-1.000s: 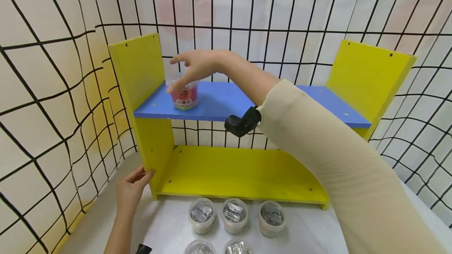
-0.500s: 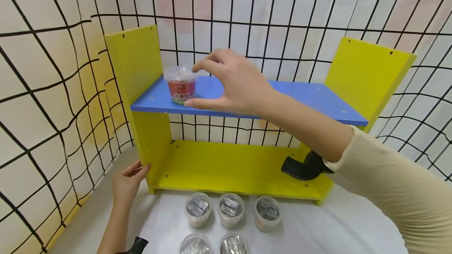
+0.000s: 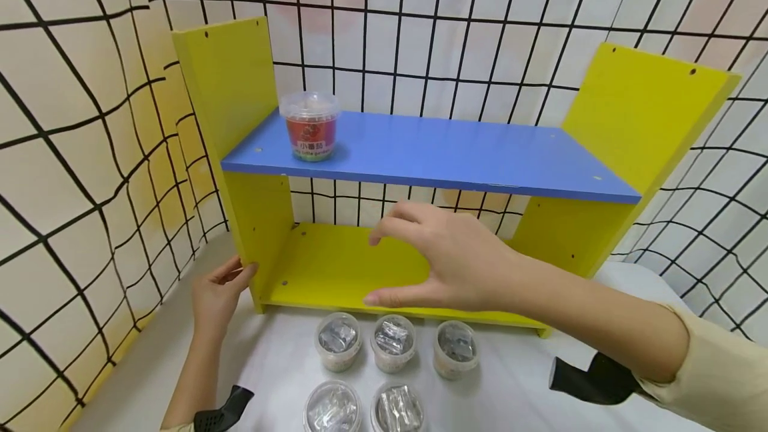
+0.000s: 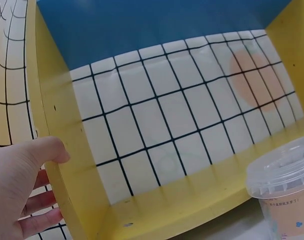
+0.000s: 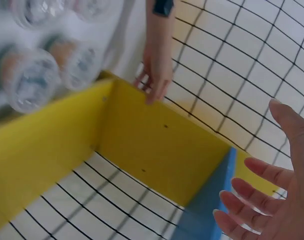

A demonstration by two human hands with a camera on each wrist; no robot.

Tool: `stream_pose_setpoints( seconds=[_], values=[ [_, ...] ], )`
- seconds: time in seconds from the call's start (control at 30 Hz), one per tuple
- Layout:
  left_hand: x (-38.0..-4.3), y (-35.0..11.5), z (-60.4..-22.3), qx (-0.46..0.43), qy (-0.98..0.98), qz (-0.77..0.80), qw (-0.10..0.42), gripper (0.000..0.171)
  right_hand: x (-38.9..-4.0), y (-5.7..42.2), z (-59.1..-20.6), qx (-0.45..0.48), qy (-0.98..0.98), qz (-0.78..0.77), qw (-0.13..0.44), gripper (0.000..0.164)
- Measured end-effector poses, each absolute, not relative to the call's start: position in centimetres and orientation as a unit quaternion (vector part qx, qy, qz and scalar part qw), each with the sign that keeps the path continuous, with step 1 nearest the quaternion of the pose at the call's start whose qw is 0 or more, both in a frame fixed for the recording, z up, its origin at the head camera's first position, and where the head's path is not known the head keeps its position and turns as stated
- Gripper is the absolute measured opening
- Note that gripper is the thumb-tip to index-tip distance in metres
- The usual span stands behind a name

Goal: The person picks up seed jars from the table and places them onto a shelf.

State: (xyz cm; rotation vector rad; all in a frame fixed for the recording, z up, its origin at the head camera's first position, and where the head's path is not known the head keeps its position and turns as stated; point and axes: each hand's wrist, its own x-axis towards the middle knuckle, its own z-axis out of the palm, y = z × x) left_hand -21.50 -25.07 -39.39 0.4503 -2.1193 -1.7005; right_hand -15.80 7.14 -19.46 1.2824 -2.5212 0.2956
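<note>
My left hand (image 3: 217, 295) grips the front edge of the yellow left side panel (image 3: 264, 239) of a shelf unit. In the left wrist view its thumb (image 4: 54, 150) lies on the panel's inner face, with the other fingers on the outer side. My right hand (image 3: 450, 262) holds nothing; thumb and fingers are spread apart in front of the lower yellow board (image 3: 342, 265). On the blue shelf (image 3: 432, 152), at the left end, a lidded plastic tub (image 3: 311, 127) with a red label stands upright.
Several clear-lidded tubs with silvery packets inside stand on the white tabletop before the unit, among them a back-row tub (image 3: 393, 344) and a front-row tub (image 3: 333, 409). A yellow right side panel (image 3: 654, 109) closes the unit. Black-lined wall covering (image 3: 420, 25) surrounds it.
My right hand has let go of the red-labelled tub, leaving it on the blue shelf, and has moved down and right. My left hand keeps its grip on the side panel.
</note>
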Motion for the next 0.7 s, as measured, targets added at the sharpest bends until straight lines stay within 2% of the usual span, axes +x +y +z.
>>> stream_pose_setpoints(
  seconds=[0.3, 0.7],
  values=[
    [-21.7, -25.0, -39.8, 0.133, -0.74, -0.624, 0.212, 0.047, -14.8, 8.6, -22.3, 0.442, -0.886, 0.106, 0.095, 0.053],
    [-21.8, -24.8, -39.5, 0.143, -0.734, -0.635, 0.192, 0.043, -13.8, 9.2, -26.4, 0.444, -0.887, 0.125, 0.019, 0.053]
  ],
)
